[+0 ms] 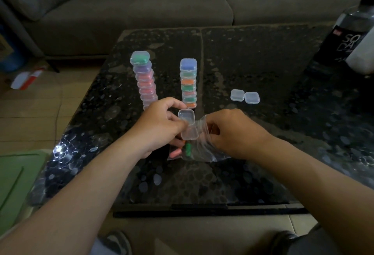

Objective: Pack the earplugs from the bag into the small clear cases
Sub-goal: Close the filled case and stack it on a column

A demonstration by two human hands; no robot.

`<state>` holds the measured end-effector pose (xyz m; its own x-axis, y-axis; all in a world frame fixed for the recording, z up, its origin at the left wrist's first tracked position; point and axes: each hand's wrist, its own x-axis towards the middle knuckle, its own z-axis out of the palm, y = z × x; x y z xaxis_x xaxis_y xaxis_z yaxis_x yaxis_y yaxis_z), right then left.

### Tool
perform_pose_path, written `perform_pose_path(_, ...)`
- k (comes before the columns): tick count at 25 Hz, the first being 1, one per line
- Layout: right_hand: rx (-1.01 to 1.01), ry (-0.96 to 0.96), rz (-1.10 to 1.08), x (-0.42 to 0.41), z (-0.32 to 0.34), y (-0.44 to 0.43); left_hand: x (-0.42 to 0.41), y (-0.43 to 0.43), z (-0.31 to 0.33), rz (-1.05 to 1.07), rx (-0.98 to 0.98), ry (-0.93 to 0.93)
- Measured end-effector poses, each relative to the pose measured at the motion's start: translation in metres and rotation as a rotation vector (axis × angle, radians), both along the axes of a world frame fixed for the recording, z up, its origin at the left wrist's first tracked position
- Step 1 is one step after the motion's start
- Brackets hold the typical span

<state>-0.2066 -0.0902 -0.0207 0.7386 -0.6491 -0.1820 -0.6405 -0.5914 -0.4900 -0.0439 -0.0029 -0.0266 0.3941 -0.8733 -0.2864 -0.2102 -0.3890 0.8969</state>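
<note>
clear case (188, 126), lid open, pinched in l hand (159, 127) just above the bag (202, 149). r hand (232, 133) fingers curled, pinching bag's edge. pink + green earplugs (182, 151) inside bag, on table (253, 62). filled stacks (188, 82) behind.

We look from head camera, forward and down, close over dark speckled shiny table (263, 56), grey cloth sofa (141, 10) far behind.

Person: left forearm (81, 184) and right forearm (303, 165) bare, grey strapped sandal (118, 241), dark glossy footwear (285, 238), dark grey garment (334, 242) lower right.
</note>
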Motion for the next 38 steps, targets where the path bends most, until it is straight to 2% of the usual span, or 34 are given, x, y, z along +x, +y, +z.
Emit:
perform_pose_path(6,-0.037,-0.072,-0.048,-0.007,0.009,-0.002,-0.002,-0.001,0.001,0.005,0.013,-0.020)
perform_pose_path(18,-0.080,-0.508,-0.154,-0.016,0.020,-0.001,-0.002,0.001,0.003,0.002,0.012,-0.023)
perform_pose_path(21,-0.146,-0.525,-0.076,-0.015,0.019,0.002,-0.003,0.003,0.008,-0.005,-0.032,0.016)
perform_pose_path(25,-0.231,-0.485,0.074,-0.011,0.013,0.005,-0.008,0.005,0.014,0.004,-0.106,0.158)
perform_pose_path(30,-0.229,-0.464,0.099,-0.008,0.011,0.006,-0.007,0.006,0.019,0.002,-0.141,0.261)
perform_pose_path(38,-0.228,-0.458,0.097,-0.008,0.013,0.008,-0.005,0.007,0.019,-0.010,-0.139,0.270)
